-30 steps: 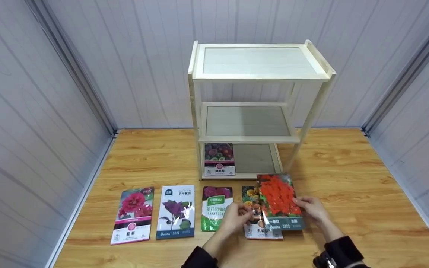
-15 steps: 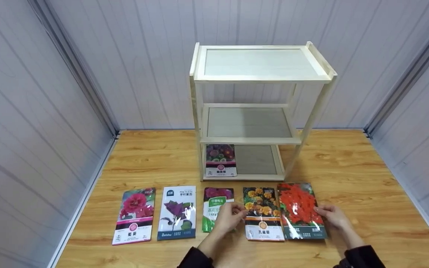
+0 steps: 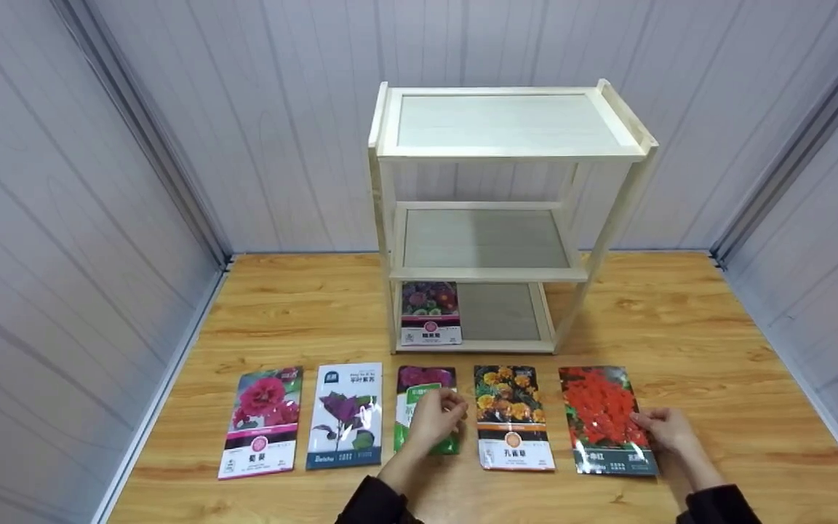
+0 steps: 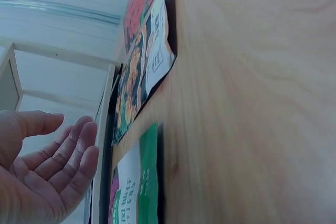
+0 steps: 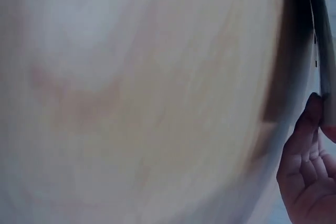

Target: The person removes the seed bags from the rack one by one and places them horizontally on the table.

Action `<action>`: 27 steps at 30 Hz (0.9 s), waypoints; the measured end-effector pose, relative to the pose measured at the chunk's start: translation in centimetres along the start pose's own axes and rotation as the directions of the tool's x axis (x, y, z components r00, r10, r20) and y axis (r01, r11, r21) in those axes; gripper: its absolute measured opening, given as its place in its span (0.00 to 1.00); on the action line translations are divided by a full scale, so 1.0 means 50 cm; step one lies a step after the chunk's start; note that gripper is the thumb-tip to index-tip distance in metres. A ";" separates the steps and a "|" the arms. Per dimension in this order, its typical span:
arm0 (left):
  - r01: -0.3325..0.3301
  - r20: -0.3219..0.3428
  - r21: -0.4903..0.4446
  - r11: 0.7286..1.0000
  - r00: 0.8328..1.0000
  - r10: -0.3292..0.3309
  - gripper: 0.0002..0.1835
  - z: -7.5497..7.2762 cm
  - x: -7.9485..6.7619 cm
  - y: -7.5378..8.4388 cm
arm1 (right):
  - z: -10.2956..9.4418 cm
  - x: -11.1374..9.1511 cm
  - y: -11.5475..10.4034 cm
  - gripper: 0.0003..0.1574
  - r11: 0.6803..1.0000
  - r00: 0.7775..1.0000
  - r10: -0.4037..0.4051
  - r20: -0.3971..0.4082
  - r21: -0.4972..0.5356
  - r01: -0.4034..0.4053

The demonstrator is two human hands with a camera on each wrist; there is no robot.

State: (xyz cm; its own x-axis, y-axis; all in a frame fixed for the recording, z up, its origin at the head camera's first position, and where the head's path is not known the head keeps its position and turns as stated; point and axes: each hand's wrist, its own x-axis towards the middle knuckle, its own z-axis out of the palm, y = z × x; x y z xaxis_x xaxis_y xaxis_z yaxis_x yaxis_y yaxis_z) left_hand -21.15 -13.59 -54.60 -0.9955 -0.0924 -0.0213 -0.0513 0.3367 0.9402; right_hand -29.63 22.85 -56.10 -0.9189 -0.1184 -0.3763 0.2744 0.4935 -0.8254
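Note:
My right hand [image 3: 670, 435] pinches the right edge of a seed packet with red flowers [image 3: 602, 411], at the right end of a row of packets. In the right wrist view, thumb and fingers meet at the thin edge of that packet [image 5: 321, 35]. My left hand [image 3: 431, 421] hovers over a green-and-white seed packet [image 3: 426, 376] and partly hides it. Its fingers are loosely bent and hold nothing, as the left wrist view shows. Between the hands lies an orange marigold packet [image 3: 512, 411], apart from both neighbours.
Left in the row lie a white packet with a purple flower [image 3: 345, 415] and a pink-flower packet [image 3: 262, 418]. A pale wooden three-tier shelf [image 3: 488, 274] stands behind, with another flower packet [image 3: 431, 313] on its bottom tier. Panel walls [image 3: 302, 131] enclose the wooden table [image 3: 710, 327].
My right hand has moved the red-flower packet from over the marigold packet rightward and down onto the table. My left hand has drifted left from the marigold packet, over the green one.

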 end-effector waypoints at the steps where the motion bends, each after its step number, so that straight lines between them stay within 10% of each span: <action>1: 0.007 -0.003 0.009 1.000 1.000 -0.007 0.02 -0.003 0.003 0.000 | 0.000 0.000 0.001 0.16 0.999 1.000 0.010 -0.021 -0.030 -0.011; 15: -0.005 -0.076 0.196 0.981 0.997 0.020 0.02 -0.035 0.041 -0.007 | 0.003 -0.006 -0.009 0.13 0.943 0.984 -0.067 -0.165 -0.333 0.009; 27: -0.064 -0.226 0.509 0.858 0.952 0.205 0.08 -0.060 0.114 -0.029 | 0.013 -0.020 -0.037 0.10 0.923 0.980 -0.102 -0.169 -0.384 0.030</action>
State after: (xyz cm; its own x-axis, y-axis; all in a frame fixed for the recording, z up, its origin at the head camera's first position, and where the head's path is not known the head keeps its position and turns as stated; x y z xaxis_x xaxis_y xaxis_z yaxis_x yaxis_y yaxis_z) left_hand -26.50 -17.40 -55.09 -0.9406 -0.2302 0.2495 -0.0205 0.7722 0.6350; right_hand -29.05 21.47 -54.48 -0.9768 -0.0206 -0.2133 0.1170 0.7826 -0.6115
